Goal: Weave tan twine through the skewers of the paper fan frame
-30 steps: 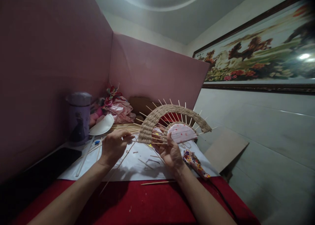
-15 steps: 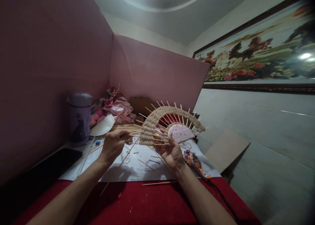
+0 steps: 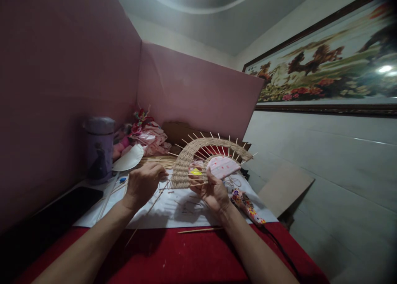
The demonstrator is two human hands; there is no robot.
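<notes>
- Head view, writing: small dark characters at upper left of the framed picture (image 3: 322, 71), upper right of frame, too small for me to read. Purple container (image 3: 99, 155), left of frame: figure printed on front.
- Woven fan (image 3: 182, 162): center of frame, held over the white sheet (image 3: 149, 221). Arch up, straight side down; long axis left-right, right end higher. Bare stick tips radiate past the outer edge.
- My right hand (image 3: 216, 193): gripping the fan low, thumb in front at the pink half-disc (image 3: 223, 167), fingers behind.
- My left hand (image 3: 145, 184): fingers pinched together by the fan's left end; can't tell if a strand is between them.
- Vs. half a second ago: fan shifted left and rotated, left end lower, right end higher. More of the yellow patch (image 3: 195, 172) shows between sticks.
</notes>
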